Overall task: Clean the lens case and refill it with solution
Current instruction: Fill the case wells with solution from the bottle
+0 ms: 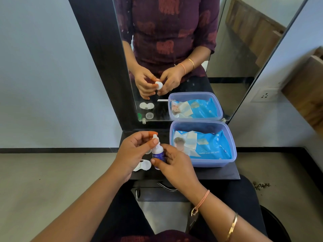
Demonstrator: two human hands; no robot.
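Above the black shelf (pixel 209 173), right hand (pixel 176 166) is gripping the solution bottle (pixel 158 152), fingers curled round it; left hand (pixel 133 151) is pinching its white tip. Lens case (pixel 142 165) is lying on the shelf just below.

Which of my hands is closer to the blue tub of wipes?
Right. The right hand grips the bottle just left of the tub, not touching it; the left hand pinches the bottle's top, farther left, beyond the bottle.
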